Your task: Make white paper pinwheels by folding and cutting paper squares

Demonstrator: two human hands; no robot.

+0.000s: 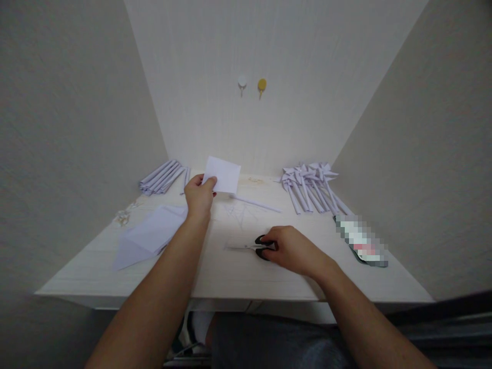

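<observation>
A small white square of paper [225, 175] is pinched between the thumb and fingers of my left hand [200, 197], raised a little above the table. My right hand [294, 248] has its fingers at the black handles of a pair of scissors [246, 247]. The blades point left, close to the tabletop, and look almost closed. Beyond the scissors, a thin rolled paper stick [257, 203] lies near some faint lines on the table. Loose white paper sheets [148, 236] rest under and left of my left forearm.
Several rolled paper tubes [161, 177] are stacked at the back left. Folded paper pinwheels on sticks [309, 187] lie in a heap at the back right. A blurred-out flat object [361, 243] sits near the right wall. Two hooks, white [242, 82] and yellow [262, 84], hang on the back wall.
</observation>
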